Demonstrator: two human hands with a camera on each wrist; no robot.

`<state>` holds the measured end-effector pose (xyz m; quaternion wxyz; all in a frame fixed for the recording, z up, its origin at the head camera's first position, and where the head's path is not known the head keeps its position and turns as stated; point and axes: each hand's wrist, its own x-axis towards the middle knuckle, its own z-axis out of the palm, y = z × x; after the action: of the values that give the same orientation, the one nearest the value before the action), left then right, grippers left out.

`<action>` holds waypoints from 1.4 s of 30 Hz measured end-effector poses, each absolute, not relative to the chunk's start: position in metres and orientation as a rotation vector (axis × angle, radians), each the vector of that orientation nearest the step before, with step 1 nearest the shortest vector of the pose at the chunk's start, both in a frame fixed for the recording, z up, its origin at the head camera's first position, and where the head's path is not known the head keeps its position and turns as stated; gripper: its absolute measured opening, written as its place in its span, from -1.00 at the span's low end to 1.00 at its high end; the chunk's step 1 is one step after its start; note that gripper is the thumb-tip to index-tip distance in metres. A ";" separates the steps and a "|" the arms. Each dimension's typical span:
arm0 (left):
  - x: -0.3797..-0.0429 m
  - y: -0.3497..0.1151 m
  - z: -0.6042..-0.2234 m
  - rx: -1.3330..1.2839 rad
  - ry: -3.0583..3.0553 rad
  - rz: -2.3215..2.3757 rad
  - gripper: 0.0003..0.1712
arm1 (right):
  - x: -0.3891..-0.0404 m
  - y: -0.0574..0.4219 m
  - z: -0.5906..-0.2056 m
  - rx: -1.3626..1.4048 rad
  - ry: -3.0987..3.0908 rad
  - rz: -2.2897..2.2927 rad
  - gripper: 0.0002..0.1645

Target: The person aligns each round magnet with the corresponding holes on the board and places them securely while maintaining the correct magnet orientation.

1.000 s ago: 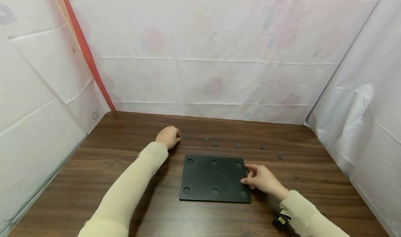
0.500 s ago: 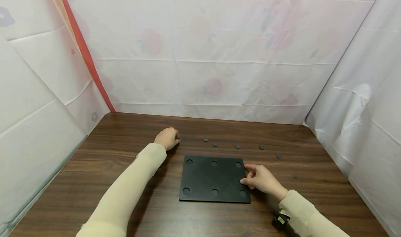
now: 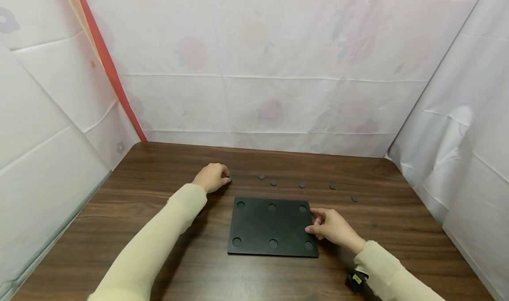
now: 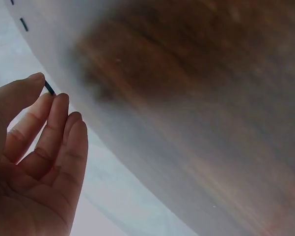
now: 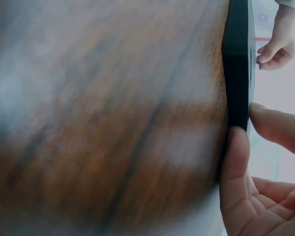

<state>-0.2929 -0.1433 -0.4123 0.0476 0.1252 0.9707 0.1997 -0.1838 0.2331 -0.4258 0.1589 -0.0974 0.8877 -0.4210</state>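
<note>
My left hand [image 3: 210,177] is at the far left of the table and pinches a small dark disc [image 4: 49,88] between thumb and fingertips. In the left wrist view the disc stands edge-on, clear of the palm. A flat black board [image 3: 272,226] lies in the middle of the table, with several round shallow recesses along its far and near edges. My right hand [image 3: 334,229] holds the board's right edge. The right wrist view has the thumb [image 5: 272,125] on its upper face and a finger [image 5: 238,150] against its side.
Several more dark discs lie in a loose row beyond the board, among them a disc [image 3: 273,183] near the middle and a disc [image 3: 355,198] farthest right. A pale patterned curtain [image 3: 254,62] hangs behind the dark wooden table [image 3: 131,177].
My left forearm has shifted slightly left and nearer, its fingertips staying at about the same spot with the disc. The right hand, the board and the other discs stay put.
</note>
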 end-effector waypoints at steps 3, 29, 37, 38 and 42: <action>-0.287 -0.142 -0.409 0.405 2.945 0.662 -0.74 | -0.184 0.233 -0.425 -0.273 2.538 -1.206 -0.13; -0.226 -0.116 -0.396 0.671 2.878 0.687 -0.80 | -0.184 0.234 -0.425 -0.284 2.529 -1.207 -0.13; -0.218 -0.115 -0.398 0.731 2.886 0.671 -0.83 | -0.184 0.234 -0.425 -0.280 2.542 -1.185 -0.13; -0.218 -0.116 -0.399 0.735 2.884 0.671 -0.84 | -0.183 0.234 -0.425 -0.278 2.539 -1.188 -0.13; -0.216 -0.116 -0.400 0.744 2.890 0.667 -0.84 | -0.183 0.234 -0.425 -0.279 2.532 -1.197 -0.13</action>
<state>-0.2162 -0.1155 -0.4002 0.0417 0.2432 0.9442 0.2180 -0.1832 0.2340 -0.4253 0.1629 -0.0980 0.8876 -0.4196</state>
